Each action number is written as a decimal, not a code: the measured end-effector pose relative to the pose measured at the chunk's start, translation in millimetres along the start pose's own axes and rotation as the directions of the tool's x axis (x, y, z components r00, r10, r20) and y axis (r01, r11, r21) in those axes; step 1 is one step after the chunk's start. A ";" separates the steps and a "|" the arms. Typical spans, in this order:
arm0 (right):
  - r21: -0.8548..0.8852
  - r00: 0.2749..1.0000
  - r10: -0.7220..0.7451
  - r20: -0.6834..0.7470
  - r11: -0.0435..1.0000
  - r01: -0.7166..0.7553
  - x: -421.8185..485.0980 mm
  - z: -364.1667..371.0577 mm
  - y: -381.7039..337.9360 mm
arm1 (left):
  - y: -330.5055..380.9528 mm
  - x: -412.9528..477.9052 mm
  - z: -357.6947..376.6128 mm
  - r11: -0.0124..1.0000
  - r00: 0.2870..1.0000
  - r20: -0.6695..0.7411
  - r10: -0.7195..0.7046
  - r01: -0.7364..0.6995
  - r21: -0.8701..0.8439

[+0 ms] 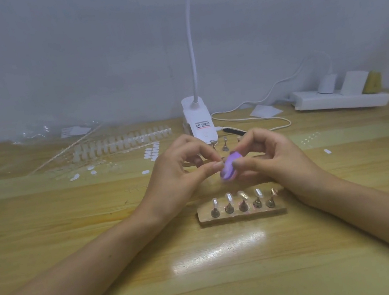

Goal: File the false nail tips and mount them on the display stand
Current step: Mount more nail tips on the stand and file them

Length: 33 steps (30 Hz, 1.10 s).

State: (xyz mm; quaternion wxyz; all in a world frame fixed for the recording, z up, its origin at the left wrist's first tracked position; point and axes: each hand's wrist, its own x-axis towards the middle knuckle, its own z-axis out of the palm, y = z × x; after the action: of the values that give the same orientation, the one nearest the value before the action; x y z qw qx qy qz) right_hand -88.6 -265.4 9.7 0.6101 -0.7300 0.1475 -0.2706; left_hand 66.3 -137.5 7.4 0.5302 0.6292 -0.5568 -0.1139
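Head view: we see our right hand (270, 157) gripping a purple file (229, 168) and our left hand (179, 173) pinching its other end, near the stand (242, 215) on the table (132, 275), where four clear nail tips (228, 197) sit.

Print on the lamp base (201, 130) is too blurred to read

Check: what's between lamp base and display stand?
Head view: left hand and right hand, fingertips meeting on a purple file block; loose holders stand nearer the lamp base.
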 end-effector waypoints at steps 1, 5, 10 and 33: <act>0.003 0.998 -0.009 -0.058 1.000 0.009 0.6 -1.8 0.6 | 0.3 -0.2 0.0 1.000 1.000 0.000 -0.007 0.007 -0.009; -0.027 0.995 0.034 0.089 0.999 -0.031 -0.5 -1.4 1.3 | 0.3 -0.4 -0.1 1.000 1.000 0.001 -0.004 0.004 -0.001; 0.009 0.999 0.008 -0.032 1.000 -0.008 0.4 -2.3 0.7 | 0.5 -0.1 0.0 1.000 1.000 0.002 -0.007 0.007 -0.012; 0.031 1.000 0.007 -0.027 0.999 -0.006 1.4 -3.3 1.7 | 2.8 -1.6 0.7 0.999 0.999 0.021 -0.028 0.028 -0.022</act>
State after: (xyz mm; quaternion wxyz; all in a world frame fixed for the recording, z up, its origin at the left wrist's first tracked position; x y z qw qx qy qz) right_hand -89.2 -269.2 8.6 0.6203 -0.7162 0.1537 -0.2806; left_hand 63.6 -136.1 8.6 0.5299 0.6297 -0.5521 -0.1339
